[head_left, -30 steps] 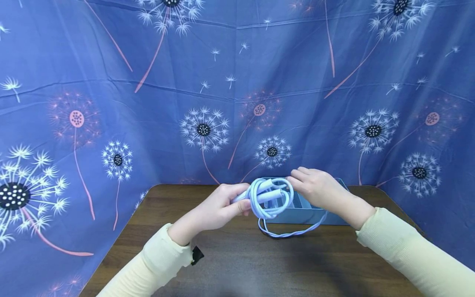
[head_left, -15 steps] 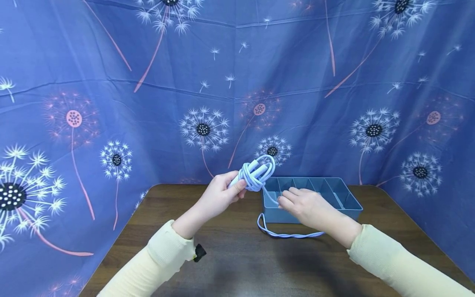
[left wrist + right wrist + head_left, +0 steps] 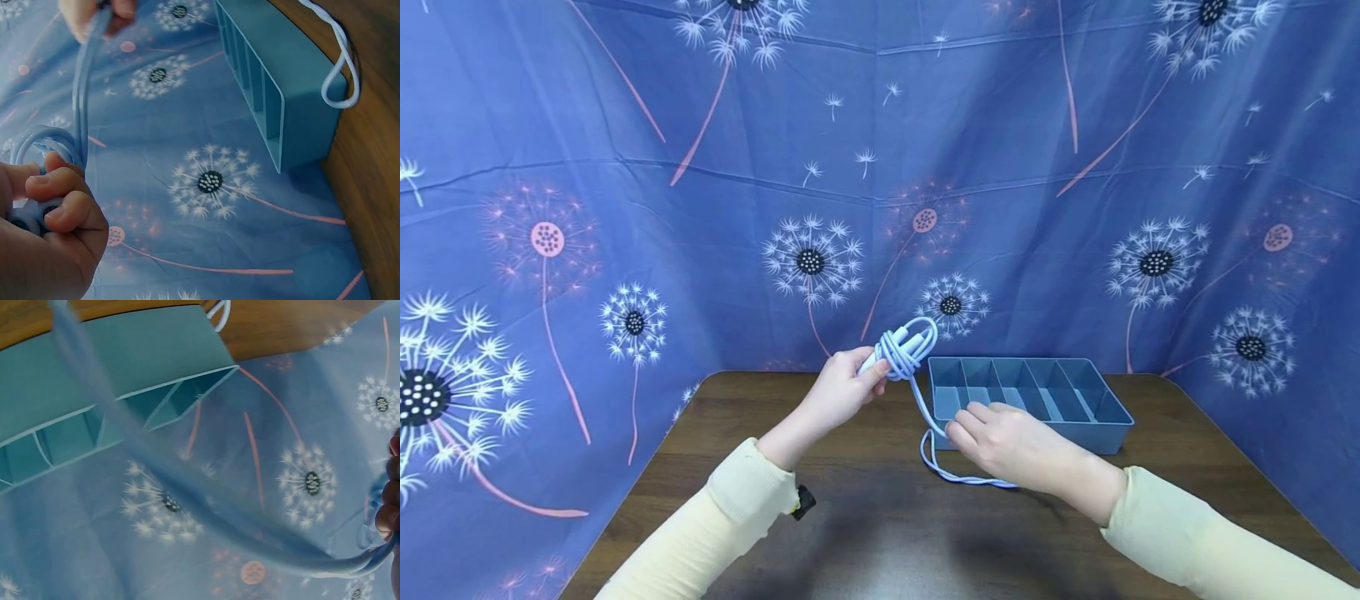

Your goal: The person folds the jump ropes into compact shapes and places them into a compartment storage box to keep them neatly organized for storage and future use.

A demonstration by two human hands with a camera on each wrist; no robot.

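Observation:
A light blue jump rope (image 3: 922, 407) is wound in several turns around its two handles (image 3: 914, 342), whose pale tips stick out of the coil. My left hand (image 3: 841, 390) grips the handles, thumb at the wraps; in the left wrist view, the dark handle ends (image 3: 25, 220) show between the curled fingers. Lower right, my right hand (image 3: 1000, 443) holds the doubled rope between its fingers, in front of the divided box. From there the remaining rope loop trails on the table. In the right wrist view, the slack rope (image 3: 187, 494) sweeps away from the right fingers (image 3: 389, 494).
A blue-grey box (image 3: 1093, 437) with several slanted-looking compartments stands at the back right of the brown wooden table (image 3: 880, 533). Behind the table hangs a blue dandelion-patterned cloth (image 3: 737, 233). A small black item (image 3: 803, 502) sits at the left cuff.
The left hand has tilted the coil upward and shifted slightly left. The right hand has come away from behind the coil, down toward the box front, drawing the rope out between the hands.

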